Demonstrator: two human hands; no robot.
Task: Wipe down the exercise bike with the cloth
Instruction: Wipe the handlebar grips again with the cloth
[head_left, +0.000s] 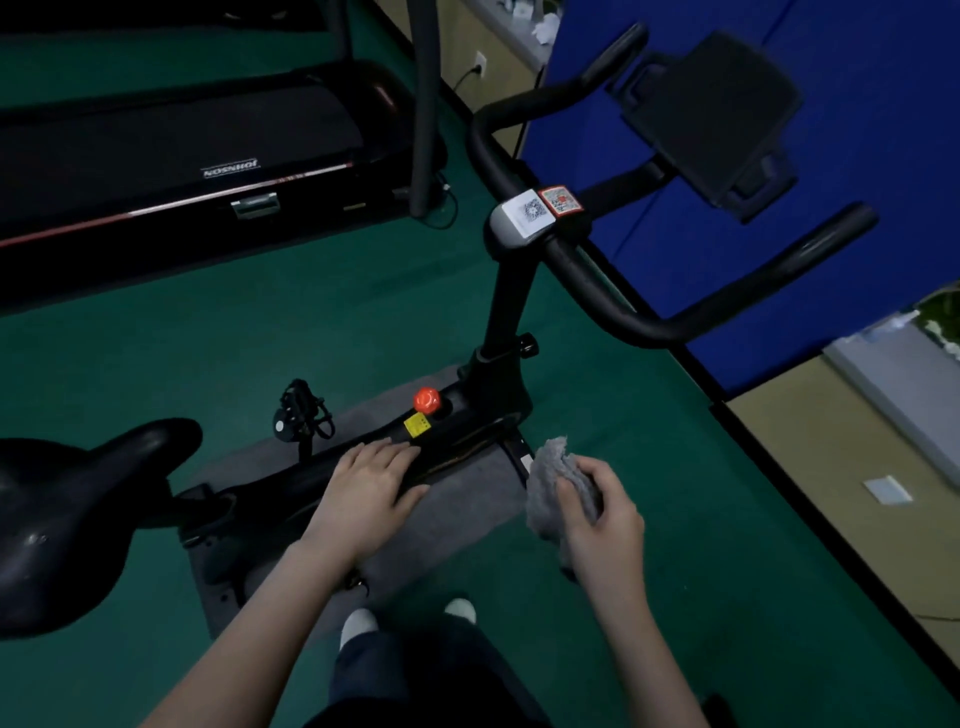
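Exercise bike (467, 421) fills mid-frame: seat (78, 509) at 9 o'clock, handlebars (675, 322) up at 1–2 o'clock, frame bar running between w/ a red knob (427, 400) and yellow sticker (417, 426) near centre. Bike stands on a grey mat (447, 519); treadmill (182, 156) at 10–11 o'clock, well apart.

Left hand (369, 493) lies flat, fingers spread open, palm down on the frame bar just below the sticker; grips nothing, prob. steadying. Right hand (602, 525) at 4 o'clock of the knob, fingers curled closed round a bunched grey cloth (550, 483). Cloth is off the bike, just beside the frame's right side, not touching as far as I can tell.

Step in hand, I'd say: bring cloth onto the frame and wipe.

To do it well:
- flatten the cloth first; a wad cleans only a small patch
- long strokes along the bar, seat end to knob end
- work round knob & sticker, don't snag
- shift left hand out of the path, wipe under it too
- handlebars and seat look untouched yet; do them after
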